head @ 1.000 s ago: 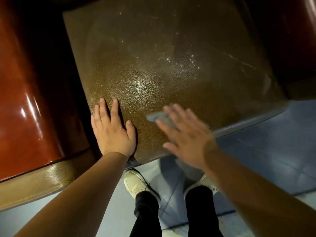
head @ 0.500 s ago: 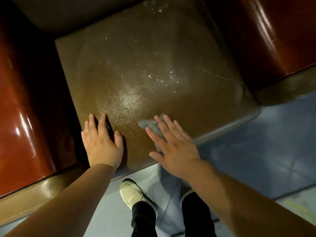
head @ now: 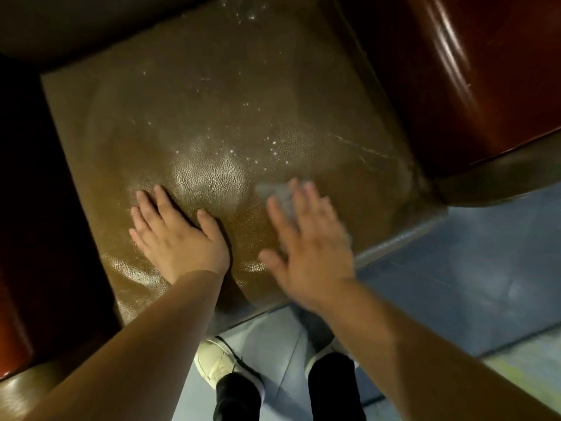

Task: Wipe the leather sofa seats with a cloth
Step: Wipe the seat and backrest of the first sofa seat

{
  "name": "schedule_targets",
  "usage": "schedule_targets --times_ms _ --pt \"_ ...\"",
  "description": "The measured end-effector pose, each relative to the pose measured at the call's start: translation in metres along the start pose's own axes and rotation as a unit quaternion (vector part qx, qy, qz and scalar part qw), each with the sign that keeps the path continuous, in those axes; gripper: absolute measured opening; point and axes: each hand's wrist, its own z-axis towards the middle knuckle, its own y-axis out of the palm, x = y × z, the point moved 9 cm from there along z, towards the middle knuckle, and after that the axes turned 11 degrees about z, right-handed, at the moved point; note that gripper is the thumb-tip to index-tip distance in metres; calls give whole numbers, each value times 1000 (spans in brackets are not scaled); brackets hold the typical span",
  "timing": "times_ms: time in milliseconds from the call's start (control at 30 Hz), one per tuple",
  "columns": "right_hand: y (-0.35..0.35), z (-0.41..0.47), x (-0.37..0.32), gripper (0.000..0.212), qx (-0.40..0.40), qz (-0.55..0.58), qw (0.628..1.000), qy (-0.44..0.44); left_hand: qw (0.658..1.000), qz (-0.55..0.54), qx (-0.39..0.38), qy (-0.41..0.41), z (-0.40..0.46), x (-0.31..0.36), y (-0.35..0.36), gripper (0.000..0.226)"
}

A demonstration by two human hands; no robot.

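Note:
The olive-brown leather seat cushion [head: 212,117] fills the upper middle of the view, with small bright droplets scattered over its middle. My left hand [head: 176,235] lies flat on the cushion's front left part, fingers straight and spread. My right hand [head: 306,244], blurred by motion, presses flat on a small grey cloth [head: 273,189] near the front edge of the seat. Only the cloth's far end shows beyond my fingertips; the rest is hidden under the palm.
Glossy red-brown armrests flank the seat on the left [head: 18,208] and right [head: 473,71]. The dark backrest [head: 76,25] runs along the top. A blue-grey floor [head: 470,284] lies below the seat's front edge, where my two feet in light shoes [head: 218,363] stand.
My right hand slid the cloth across the seat's front part and is blurred now. My left hand stayed flat on the cushion. The camera tilted, shifting the seat in view.

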Motion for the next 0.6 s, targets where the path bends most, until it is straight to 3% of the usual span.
schedule_targets --times_ms 100,167,300,400,467,600 --pt "10 1 3 74 -57 -20 989 -133 1000 0 -2 -1 -2 1 2 80" --pt "-6 12 43 71 -42 -44 990 -130 1000 7 2 -4 -1 0 5 81" --pt "-59 38 142 71 34 29 993 107 1000 10 -1 0 -1 2 11 81" --pt "-63 46 140 77 63 51 972 221 1000 9 9 1 -1 3 10 82" --pt "-48 47 96 78 48 21 982 180 1000 10 13 0 0 3 11 82" --pt "-10 32 21 78 -37 -7 999 -30 1000 6 8 -7 0 2 12 82"
